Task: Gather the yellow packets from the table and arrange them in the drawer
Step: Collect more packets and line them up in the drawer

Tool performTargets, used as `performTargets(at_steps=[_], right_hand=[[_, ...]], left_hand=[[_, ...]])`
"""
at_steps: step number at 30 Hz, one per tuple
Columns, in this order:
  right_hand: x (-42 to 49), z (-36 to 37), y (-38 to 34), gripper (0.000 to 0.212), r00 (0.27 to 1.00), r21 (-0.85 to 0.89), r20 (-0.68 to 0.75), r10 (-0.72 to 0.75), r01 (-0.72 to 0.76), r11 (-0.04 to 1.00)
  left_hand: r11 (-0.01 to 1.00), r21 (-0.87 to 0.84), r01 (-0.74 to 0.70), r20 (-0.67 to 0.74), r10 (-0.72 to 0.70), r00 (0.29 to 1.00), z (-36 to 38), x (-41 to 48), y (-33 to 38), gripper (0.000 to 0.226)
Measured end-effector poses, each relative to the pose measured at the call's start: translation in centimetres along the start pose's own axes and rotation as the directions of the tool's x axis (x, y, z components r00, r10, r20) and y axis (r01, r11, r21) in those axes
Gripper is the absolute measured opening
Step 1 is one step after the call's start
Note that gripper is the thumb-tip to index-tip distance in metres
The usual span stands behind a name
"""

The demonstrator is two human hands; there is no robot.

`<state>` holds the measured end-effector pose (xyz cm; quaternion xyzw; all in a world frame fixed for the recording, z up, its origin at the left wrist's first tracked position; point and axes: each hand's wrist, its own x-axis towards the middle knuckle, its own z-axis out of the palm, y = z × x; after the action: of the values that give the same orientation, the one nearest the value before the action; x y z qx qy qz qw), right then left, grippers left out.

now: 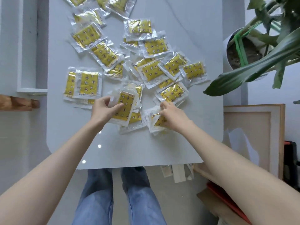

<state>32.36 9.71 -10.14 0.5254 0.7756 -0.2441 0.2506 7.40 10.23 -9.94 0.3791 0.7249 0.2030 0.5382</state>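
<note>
While yellow packets (152,71) are lying scattered and overlapping across the white desk (129,151), the left grip (105,109) is grasping one packet (124,106) by its clear edge, thumb on top, holding it over others near the desk's middle. The right grip (173,115) is lying with curled fingers on a small pile (155,125) just beside it; whether it is pinching anything I cannot tell, as blur is hiding the fingertips. What looks like an open white drawer (32,90) is sitting left of the desk. A potted plant (235,51) is standing to the right, and a framed board (253,127) is leaning nearer, beside blue jeans (97,200)
</note>
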Motion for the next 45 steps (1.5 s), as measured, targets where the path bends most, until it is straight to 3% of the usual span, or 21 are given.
performTargets(at_steps=[3,9,12,14,17,20,23,28,31,34,37,41,45], right_hand=[[0.8,0.1,-0.1,0.024,0.998,-0.126,-0.028,-0.059,0.055,0.99],[0.5,1.4,-0.7,0.038,0.965,-0.128,-0.238,-0.108,0.079,0.989],[-0.1,1.7,-1.0,0.034,0.971,-0.122,-0.223,-0.086,0.06,0.991],[-0.4,1.8,-0.9,0.027,0.983,-0.118,-0.163,-0.081,0.062,0.991],[-1.4,1.5,-0.8,0.033,0.994,0.08,-0.107,-0.015,0.024,0.997],[-2.8,-0.1,-1.3,0.034,0.987,0.354,-0.097,0.129,-0.087,0.931],[-4.3,-2.1,-2.6,0.05,0.959,0.619,-0.056,0.276,-0.184,0.763],[-6.7,-6.7,-6.0,0.07,0.903,0.943,0.022,0.43,-0.162,0.292],[-8.4,-9.5,-9.0,0.053,0.913,0.993,0.047,0.405,-0.085,0.076],[-9.6,-11.4,-12.5,0.032,0.936,0.994,0.077,0.344,-0.044,-0.102],[-10.0,-12.8,-16.7,0.027,0.945,0.968,0.129,0.301,-0.054,-0.245],[-10.0,-14.4,-23.2,0.051,0.949,0.935,0.17,0.266,-0.07,-0.347],[-9.5,-16.2,-29.9,0.027,0.944,0.89,0.167,0.284,-0.021,-0.455]], left_hand=[[0.999,-0.045,0.018,-0.015,-0.019,1.0,-0.5,-0.7,-0.9,0.013],[0.997,-0.081,0.015,-0.064,-0.02,0.998,-0.7,-1.6,-1.3,0.011],[0.994,-0.107,0.02,-0.056,-0.027,0.998,-0.7,-1.9,-1.2,0.031],[0.991,-0.135,0.019,-0.032,-0.023,0.999,-0.5,-2.2,-0.8,0.015],[0.985,-0.172,0.025,-0.023,-0.029,0.999,-0.5,-2.8,-0.3,0.016],[0.979,-0.202,0.031,-0.035,-0.039,0.999,-1.5,-3.7,0.8,0.019],[0.97,-0.24,0.035,-0.033,-0.044,0.998,-3.0,-5.0,2.3,0.007],[0.96,-0.281,0.002,-0.059,-0.019,0.998,-7.1,-8.0,4.9,0.014],[0.943,-0.333,-0.023,-0.068,0.0,0.998,-10.5,-10.2,6.0,0.008],[0.936,-0.351,-0.021,-0.076,-0.007,0.997,-14.4,-12.1,6.1,0.018],[0.93,-0.366,-0.034,-0.095,-0.001,0.996,-19.1,-13.5,5.4,0.012],[0.941,-0.332,-0.066,-0.093,0.037,0.995,-25.4,-14.7,4.2,0.01],[0.954,-0.277,-0.113,-0.053,0.102,0.993,-31.6,-15.3,3.2,0.007]])
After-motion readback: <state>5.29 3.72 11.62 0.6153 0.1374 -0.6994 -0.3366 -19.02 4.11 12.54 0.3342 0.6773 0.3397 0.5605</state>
